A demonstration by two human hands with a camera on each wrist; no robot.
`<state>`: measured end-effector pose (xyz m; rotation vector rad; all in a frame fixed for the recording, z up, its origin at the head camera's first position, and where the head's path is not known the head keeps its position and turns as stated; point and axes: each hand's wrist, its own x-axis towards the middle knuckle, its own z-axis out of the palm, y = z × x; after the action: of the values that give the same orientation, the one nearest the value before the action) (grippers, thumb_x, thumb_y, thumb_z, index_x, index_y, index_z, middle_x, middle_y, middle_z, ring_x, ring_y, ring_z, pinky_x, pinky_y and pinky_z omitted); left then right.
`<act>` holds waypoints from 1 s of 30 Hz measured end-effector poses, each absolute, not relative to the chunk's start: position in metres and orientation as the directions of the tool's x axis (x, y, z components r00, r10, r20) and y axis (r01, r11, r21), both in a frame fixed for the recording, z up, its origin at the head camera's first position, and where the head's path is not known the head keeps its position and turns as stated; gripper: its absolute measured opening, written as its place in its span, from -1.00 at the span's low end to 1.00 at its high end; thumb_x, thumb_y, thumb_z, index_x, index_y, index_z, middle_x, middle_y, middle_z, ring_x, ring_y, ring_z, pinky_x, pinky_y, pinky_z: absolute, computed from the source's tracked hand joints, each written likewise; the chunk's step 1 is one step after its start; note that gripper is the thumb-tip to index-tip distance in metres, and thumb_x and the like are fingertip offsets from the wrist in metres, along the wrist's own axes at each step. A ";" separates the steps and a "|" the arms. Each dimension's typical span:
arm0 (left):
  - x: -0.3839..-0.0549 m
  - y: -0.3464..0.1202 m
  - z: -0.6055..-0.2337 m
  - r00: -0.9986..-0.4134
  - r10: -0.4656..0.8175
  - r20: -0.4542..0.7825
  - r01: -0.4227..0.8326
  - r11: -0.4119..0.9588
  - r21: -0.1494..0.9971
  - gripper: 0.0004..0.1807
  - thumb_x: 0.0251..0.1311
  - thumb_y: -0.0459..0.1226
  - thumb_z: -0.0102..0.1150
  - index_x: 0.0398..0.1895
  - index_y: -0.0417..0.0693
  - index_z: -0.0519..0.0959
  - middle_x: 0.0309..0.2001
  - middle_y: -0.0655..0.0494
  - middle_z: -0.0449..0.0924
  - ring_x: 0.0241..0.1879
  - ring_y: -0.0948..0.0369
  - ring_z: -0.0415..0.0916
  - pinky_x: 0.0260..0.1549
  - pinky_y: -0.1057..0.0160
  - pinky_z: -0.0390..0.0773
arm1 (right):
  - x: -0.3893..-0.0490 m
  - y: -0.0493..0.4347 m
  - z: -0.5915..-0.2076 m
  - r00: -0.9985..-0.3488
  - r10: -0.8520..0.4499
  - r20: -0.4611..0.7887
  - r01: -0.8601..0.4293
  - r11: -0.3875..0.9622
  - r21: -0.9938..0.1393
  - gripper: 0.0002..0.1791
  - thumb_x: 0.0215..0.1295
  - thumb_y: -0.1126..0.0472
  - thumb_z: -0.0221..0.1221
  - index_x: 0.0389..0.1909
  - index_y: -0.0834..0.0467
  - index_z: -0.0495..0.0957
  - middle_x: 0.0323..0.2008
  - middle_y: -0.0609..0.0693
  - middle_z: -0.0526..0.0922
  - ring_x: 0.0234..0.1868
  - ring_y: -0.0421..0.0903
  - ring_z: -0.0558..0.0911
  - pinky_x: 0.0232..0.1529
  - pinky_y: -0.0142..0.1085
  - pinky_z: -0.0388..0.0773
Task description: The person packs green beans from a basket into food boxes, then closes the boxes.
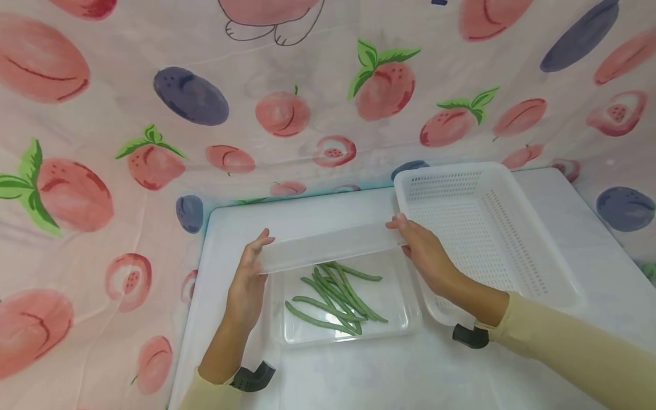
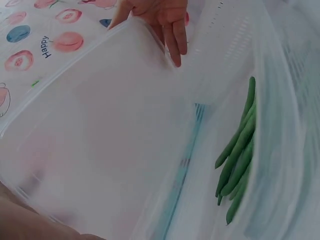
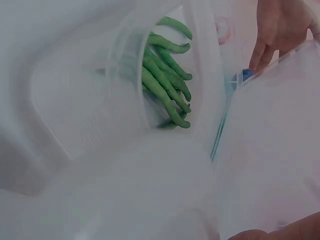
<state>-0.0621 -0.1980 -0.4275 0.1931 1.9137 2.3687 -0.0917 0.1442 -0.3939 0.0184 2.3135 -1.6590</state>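
Between them my two hands grip a translucent white lid (image 1: 328, 247) by its short ends, tilted over the far side of a clear plastic container (image 1: 402, 316). The left hand (image 1: 246, 290) holds one end, and the right hand (image 1: 427, 256) has the other. Several green beans (image 1: 338, 299) lie loosely in a pile inside the container, partly visible below the lid's edge. In the left wrist view the lid (image 2: 105, 125) stands raised beside the beans (image 2: 240, 160). The right wrist view shows the lid (image 3: 280, 135) and the left hand (image 3: 285, 30) at its far end.
A white perforated basket (image 1: 543, 245) stands right of the container, close beside it and under the right forearm. The white table (image 1: 338, 381) meets a fruit-printed cloth (image 1: 307, 57) along its back and left edges. A dark wrist camera (image 1: 253, 377) sits on each wrist.
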 end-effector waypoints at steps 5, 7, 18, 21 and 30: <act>-0.058 -0.200 -0.432 -0.982 0.183 0.046 0.013 -0.181 0.983 -0.43 0.26 -0.33 -0.27 0.34 0.15 0.38 0.65 0.11 -0.11 0.63 0.06 -0.36 0.48 -0.19 -0.21 | -0.084 0.148 -0.393 -0.942 -0.178 -0.284 0.210 0.348 -0.914 -0.18 0.59 -0.34 -0.33 0.52 0.19 0.25 0.62 0.15 0.06 0.62 0.19 0.06 0.52 0.25 0.12; -0.056 -0.201 -0.433 -0.980 0.191 0.050 0.020 -0.156 0.987 -0.45 0.30 -0.32 -0.25 0.35 0.13 0.36 0.65 0.09 -0.12 0.63 0.05 -0.44 0.46 -0.33 -0.33 | -0.082 0.148 -0.393 -0.928 -0.201 -0.315 0.244 0.312 -0.918 -0.19 0.59 -0.32 -0.30 0.56 0.19 0.16 0.64 0.14 0.01 0.64 0.19 -0.01 0.54 0.26 0.04; -0.044 -0.201 -0.440 -0.975 0.217 0.053 0.016 -0.170 0.985 -0.45 0.34 -0.33 -0.17 0.41 0.07 0.29 0.67 0.08 -0.22 0.64 0.02 -0.48 0.52 -0.13 -0.21 | -0.075 0.146 -0.394 -0.871 -0.276 -0.406 0.364 0.192 -0.912 -0.16 0.58 -0.31 -0.27 0.64 0.14 -0.06 0.65 0.14 -0.11 0.65 0.26 -0.12 0.44 0.48 -0.14; -0.044 -0.200 -0.443 -0.975 0.206 0.084 0.050 -0.165 0.985 -0.44 0.31 -0.36 -0.15 0.39 0.08 0.32 0.67 0.00 -0.22 0.64 -0.02 -0.55 0.45 -0.37 -0.46 | -0.076 0.146 -0.395 -0.871 -0.282 -0.402 0.365 0.176 -0.914 -0.17 0.59 -0.29 -0.27 0.64 0.15 -0.09 0.66 0.13 -0.14 0.65 0.23 -0.17 0.46 0.46 -0.16; -0.063 -0.202 -0.451 -0.975 0.158 0.154 0.135 -0.124 0.983 -0.42 0.22 -0.42 -0.12 0.34 0.02 0.37 0.65 -0.21 -0.19 0.65 -0.04 -0.45 0.45 -0.34 -0.48 | -0.088 0.138 -0.400 -0.890 -0.247 -0.382 0.347 0.175 -0.921 -0.17 0.55 -0.29 -0.19 0.61 0.12 -0.09 0.62 0.14 -0.07 0.64 0.19 -0.14 0.45 0.49 -0.14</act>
<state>-0.0630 -0.2021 -0.4505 0.3466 2.0691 2.3179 -0.0878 0.1384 -0.4001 0.0940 2.0084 -1.7631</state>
